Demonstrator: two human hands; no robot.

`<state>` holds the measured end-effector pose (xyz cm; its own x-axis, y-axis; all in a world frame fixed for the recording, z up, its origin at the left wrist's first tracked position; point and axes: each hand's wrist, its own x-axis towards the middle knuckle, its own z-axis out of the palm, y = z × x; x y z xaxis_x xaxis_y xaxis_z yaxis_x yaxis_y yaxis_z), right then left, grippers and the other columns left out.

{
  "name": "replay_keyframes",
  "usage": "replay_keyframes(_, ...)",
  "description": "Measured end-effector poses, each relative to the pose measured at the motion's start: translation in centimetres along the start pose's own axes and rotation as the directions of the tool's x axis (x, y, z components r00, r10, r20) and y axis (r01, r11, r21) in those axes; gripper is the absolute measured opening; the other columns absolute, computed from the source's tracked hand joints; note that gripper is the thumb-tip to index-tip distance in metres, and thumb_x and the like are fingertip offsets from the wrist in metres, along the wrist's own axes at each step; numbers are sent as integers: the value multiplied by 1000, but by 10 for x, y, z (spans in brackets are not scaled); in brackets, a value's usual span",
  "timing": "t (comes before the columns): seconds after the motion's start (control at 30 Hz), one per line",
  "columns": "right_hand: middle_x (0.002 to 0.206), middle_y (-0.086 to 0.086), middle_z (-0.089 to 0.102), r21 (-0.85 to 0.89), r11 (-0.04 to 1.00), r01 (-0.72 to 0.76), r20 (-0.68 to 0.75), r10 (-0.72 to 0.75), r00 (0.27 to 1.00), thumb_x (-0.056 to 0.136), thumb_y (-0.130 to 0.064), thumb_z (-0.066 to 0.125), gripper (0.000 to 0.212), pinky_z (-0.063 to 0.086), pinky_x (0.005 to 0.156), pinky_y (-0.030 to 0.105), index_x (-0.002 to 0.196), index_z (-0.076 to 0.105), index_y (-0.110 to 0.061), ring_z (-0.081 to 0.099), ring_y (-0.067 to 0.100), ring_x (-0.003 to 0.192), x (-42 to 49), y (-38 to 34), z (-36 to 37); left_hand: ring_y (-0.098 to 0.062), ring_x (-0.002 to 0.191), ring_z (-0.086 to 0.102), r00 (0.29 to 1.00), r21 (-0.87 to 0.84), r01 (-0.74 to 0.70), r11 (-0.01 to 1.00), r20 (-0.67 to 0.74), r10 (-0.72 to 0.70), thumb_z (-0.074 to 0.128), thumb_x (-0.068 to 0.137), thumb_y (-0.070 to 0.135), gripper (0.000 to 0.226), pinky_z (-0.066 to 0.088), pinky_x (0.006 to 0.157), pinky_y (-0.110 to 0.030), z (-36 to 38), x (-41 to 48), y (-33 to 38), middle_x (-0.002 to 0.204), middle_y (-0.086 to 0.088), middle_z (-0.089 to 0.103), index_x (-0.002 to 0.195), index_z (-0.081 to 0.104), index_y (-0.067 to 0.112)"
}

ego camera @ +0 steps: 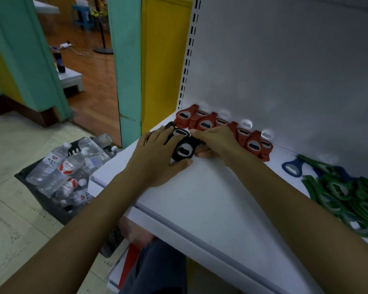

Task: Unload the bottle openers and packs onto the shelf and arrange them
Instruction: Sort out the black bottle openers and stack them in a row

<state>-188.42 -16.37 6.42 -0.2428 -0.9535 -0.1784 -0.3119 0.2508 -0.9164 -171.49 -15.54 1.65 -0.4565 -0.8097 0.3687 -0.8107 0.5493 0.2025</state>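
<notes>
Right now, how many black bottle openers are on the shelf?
2. One black opener lies beside the fingers of the left hand; the other sits nearer, between it and the right hand. More may be stacked underneath.

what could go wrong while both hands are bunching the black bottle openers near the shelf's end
1. The black plastic bottle openers sit close to the left end of the white metal shelf. A push from the right hand or a slip of the left hand could send one off toward the black crate of water bottles below.
2. The right hand lies right beside the stacked red plastic bottle openers; a nudge might topple them.
</notes>
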Motion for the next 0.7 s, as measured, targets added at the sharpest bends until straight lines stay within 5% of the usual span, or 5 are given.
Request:
replay_keyframes(0.23, 73, 10, 67, 93, 995, -41, -1, 41, 999, 87, -16, 70, 12, 58, 53, 25, 79, 65, -8, 67, 14, 53, -1, 7, 1, -23, 141, 25, 1000, 4, -6, 1000, -14, 6, 41, 90, 58, 62, 17, 114, -42, 1, 0, 0, 151, -4, 33, 140, 38, 23)
replay_keyframes(0.5, 80, 12, 69, 101, 994, -36, 52, 31, 998, 87, -16, 69, 15, 60, 66, 26, 91, 67, -2, 68, 17, 67, -6, 10, -1, -25, 141, 25, 1000, 9, -7, 1000, 7, 7, 42, 89, 58, 63, 19, 113, -46, 2, 1, 0, 151, -6, 34, 141, 39, 22)
replay_keyframes(0.6, 84, 13, 69, 139, 990, 22, -33, -17, 999, 88, -12, 66, 24, 60, 68, 27, 107, 65, 3, 67, 18, 68, -13, 13, 4, -22, 145, 13, 1000, 15, -2, 1000, 20, 2, 41, 89, 60, 67, 10, 116, -48, -2, 0, 3, 154, -4, 27, 143, 34, 20)
replay_keyframes(0.7, 103, 15, 68, 49, 992, 118, -116, -111, 987, 89, -15, 65, 36, 56, 87, 40, 122, 57, -5, 68, 24, 88, -26, 23, 8, -23, 146, 12, 995, 52, -94, 994, -32, 96, 43, 90, 56, 68, 6, 117, -51, -12, -3, 10, 153, -6, 29, 143, 36, 13)
